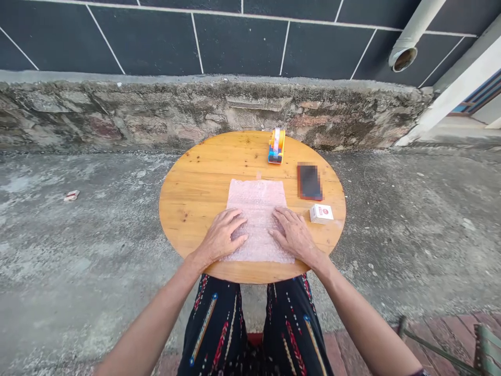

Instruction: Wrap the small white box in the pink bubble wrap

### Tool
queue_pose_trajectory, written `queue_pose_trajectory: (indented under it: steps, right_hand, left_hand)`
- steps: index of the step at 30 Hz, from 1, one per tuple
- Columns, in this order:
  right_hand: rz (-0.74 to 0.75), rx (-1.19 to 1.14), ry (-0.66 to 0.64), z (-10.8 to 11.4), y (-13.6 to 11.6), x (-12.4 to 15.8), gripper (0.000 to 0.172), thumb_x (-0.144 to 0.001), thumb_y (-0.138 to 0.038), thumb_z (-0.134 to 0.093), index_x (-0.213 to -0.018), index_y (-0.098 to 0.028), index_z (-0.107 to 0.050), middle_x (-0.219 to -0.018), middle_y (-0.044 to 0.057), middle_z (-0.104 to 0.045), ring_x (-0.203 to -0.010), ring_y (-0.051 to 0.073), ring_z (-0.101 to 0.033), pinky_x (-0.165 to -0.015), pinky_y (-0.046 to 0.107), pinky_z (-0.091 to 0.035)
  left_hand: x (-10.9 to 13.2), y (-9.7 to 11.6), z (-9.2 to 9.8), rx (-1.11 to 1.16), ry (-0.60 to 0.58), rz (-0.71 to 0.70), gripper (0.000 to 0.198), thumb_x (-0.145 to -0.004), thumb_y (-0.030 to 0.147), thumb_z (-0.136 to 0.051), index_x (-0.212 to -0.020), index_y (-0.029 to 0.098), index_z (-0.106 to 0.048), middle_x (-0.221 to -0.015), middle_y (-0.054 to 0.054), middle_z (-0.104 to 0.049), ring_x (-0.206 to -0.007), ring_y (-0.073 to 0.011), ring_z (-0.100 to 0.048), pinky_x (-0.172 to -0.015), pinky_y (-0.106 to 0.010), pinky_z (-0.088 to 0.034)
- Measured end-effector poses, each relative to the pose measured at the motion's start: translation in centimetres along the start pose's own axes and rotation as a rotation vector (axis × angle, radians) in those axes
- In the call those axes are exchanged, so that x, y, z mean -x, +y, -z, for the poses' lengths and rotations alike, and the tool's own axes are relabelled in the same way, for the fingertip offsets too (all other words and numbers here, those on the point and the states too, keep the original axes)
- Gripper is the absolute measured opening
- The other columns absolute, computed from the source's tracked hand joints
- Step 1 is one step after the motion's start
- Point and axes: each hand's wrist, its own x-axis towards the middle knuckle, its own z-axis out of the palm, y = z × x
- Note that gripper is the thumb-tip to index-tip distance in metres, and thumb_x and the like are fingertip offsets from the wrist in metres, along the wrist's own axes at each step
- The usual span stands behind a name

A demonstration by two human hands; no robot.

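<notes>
Bubble-wrap sheet lies flat on the worktop, fingers of left hand and right hand loosely spread upon it, clasping nothing; uneven pressure might skew it.

I see a pale pink bubbled sheet, a honey-yellow bench with dark knots, a yellow and blue tape dispenser, a white box printed red, black trousers streaked red, tan and blue, and a slate-dark wall ruled in white.
</notes>
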Motion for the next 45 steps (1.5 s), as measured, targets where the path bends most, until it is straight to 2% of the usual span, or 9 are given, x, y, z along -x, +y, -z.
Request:
queue_pose_trajectory:
  steps: [7,11,14,16,20,26,36,40,45]
  right_hand:
    - [0.056,-0.034,0.083,0.5,-1.0,-1.5,0.036,-0.093,-0.028,-0.048,-0.125,-0.017,-0.057,-0.138,0.011,-0.054,-0.129,0.028,-0.046,-0.104,0.047,-0.036]
    - [0.228,-0.037,-0.025,-0.4,-2.5,-3.8,0.041,-0.092,-0.028,-0.050,-0.132,-0.018,-0.054,-0.141,0.011,-0.051,-0.131,0.025,-0.043,-0.107,0.045,-0.034]
    - [0.231,0.031,-0.088,-0.8,-1.2,-5.1,0.042,-0.093,-0.033,-0.050,-0.132,-0.017,-0.053,-0.141,0.012,-0.051,-0.131,0.026,-0.043,-0.107,0.046,-0.034]
    - [0.134,0.099,-0.053,-0.4,0.2,-5.3,0.041,-0.094,-0.033,-0.050,-0.131,-0.016,-0.054,-0.140,0.013,-0.051,-0.130,0.028,-0.044,-0.105,0.047,-0.034]
    - [-0.025,0.194,0.042,0.6,1.0,-4.4,0.038,-0.093,-0.030,-0.048,-0.127,-0.013,-0.056,-0.140,0.015,-0.051,-0.126,0.031,-0.047,-0.100,0.048,-0.038]
    - [0.159,0.107,-0.053,-0.5,-2.3,-2.5,0.051,-0.091,-0.039,-0.053,-0.134,-0.012,-0.050,-0.145,0.015,-0.045,-0.133,0.029,-0.040,-0.108,0.045,-0.031]
    - [0.106,0.057,-0.015,-1.7,-1.7,-2.0,0.062,-0.089,-0.045,-0.053,-0.139,-0.010,-0.045,-0.147,0.015,-0.043,-0.135,0.029,-0.036,-0.112,0.045,-0.026]
    - [0.100,0.037,-0.014,-1.8,-1.6,-2.0,0.061,-0.089,-0.046,-0.052,-0.139,-0.010,-0.046,-0.146,0.016,-0.044,-0.136,0.029,-0.036,-0.112,0.045,-0.025]
    - [0.107,0.022,-0.003,-1.9,-1.5,-2.0,0.059,-0.089,-0.045,-0.052,-0.137,-0.010,-0.047,-0.147,0.015,-0.043,-0.135,0.030,-0.036,-0.112,0.046,-0.024]
  left_hand:
    - [0.0,0.2,-0.5,-0.025,0.026,-0.008,0.039,-0.081,0.035,-0.061,-0.116,0.018,-0.063,-0.131,-0.012,-0.055,-0.123,-0.0293,-0.048,-0.105,-0.047,-0.039]
    - [0.0,0.2,-0.3,-0.029,0.023,-0.002,0.040,-0.081,0.036,-0.062,-0.116,0.017,-0.064,-0.131,-0.013,-0.055,-0.122,-0.0294,-0.048,-0.104,-0.046,-0.039]
    - [0.1,0.1,-0.3,-0.031,0.018,-0.002,0.041,-0.081,0.037,-0.062,-0.116,0.017,-0.064,-0.131,-0.012,-0.055,-0.122,-0.0295,-0.047,-0.105,-0.046,-0.039]
    - [0.1,0.1,-0.3,-0.027,0.019,-0.005,0.041,-0.081,0.037,-0.062,-0.116,0.017,-0.064,-0.132,-0.012,-0.055,-0.123,-0.0297,-0.047,-0.105,-0.046,-0.038]
    - [0.0,0.1,-0.3,-0.013,0.031,-0.009,0.040,-0.080,0.037,-0.063,-0.115,0.016,-0.064,-0.131,-0.012,-0.055,-0.123,-0.0296,-0.048,-0.105,-0.046,-0.039]
    - [0.2,-0.1,-0.3,-0.010,0.043,-0.014,0.039,-0.081,0.036,-0.062,-0.114,0.017,-0.064,-0.129,-0.012,-0.055,-0.122,-0.0289,-0.048,-0.105,-0.046,-0.039]
    - [-1.8,2.9,0.8,-0.042,-0.036,-0.026,0.042,-0.081,0.030,-0.060,-0.120,0.016,-0.060,-0.134,-0.013,-0.052,-0.124,-0.0297,-0.046,-0.107,-0.046,-0.038]
    - [-0.8,1.6,0.8,-0.048,-0.108,-0.046,0.044,-0.084,0.037,-0.059,-0.123,0.017,-0.059,-0.137,-0.013,-0.050,-0.127,-0.0297,-0.045,-0.108,-0.047,-0.037]
    - [2.1,-0.6,1.0,-0.089,-0.007,0.045,0.045,-0.087,0.040,-0.055,-0.127,0.018,-0.057,-0.138,-0.013,-0.051,-0.129,-0.0298,-0.044,-0.108,-0.049,-0.038]
